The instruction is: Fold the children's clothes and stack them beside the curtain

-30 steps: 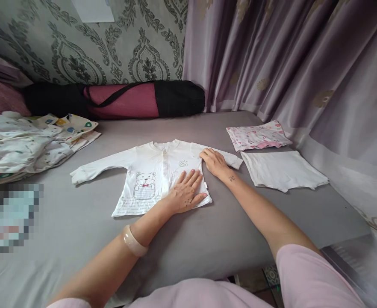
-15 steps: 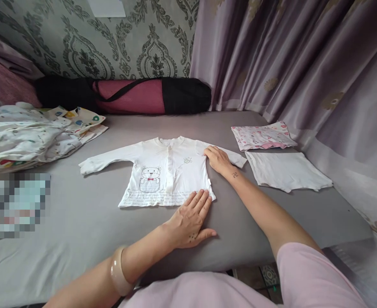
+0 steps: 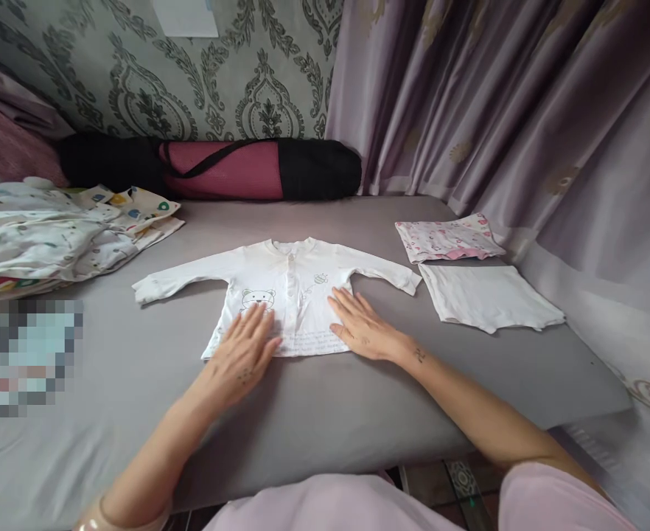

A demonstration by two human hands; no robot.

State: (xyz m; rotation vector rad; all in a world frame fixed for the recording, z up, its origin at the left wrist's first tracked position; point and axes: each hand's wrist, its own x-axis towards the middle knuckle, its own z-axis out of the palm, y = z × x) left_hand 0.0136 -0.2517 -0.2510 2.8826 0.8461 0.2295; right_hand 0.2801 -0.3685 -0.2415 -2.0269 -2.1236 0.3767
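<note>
A small white long-sleeved baby shirt (image 3: 289, 280) with a bear print lies spread out flat on the grey bed (image 3: 314, 413), both sleeves stretched sideways. My left hand (image 3: 245, 350) lies open and flat on its lower left part, over the bear print and hem. My right hand (image 3: 361, 328) rests open and flat on the lower right part of the shirt. Neither hand holds anything.
Two folded garments lie at the right: a pink-patterned one (image 3: 446, 237) and a white one (image 3: 488, 296). A heap of patterned clothes (image 3: 54, 232) sits at the left. A rolled pink mat in a black bag (image 3: 219, 169) lies along the wall. Purple curtains (image 3: 524, 118) hang at the right.
My left hand slid off the shirt's right side to the front, then across to the lower left. My right hand left the right armpit area and came down to the lower right.
</note>
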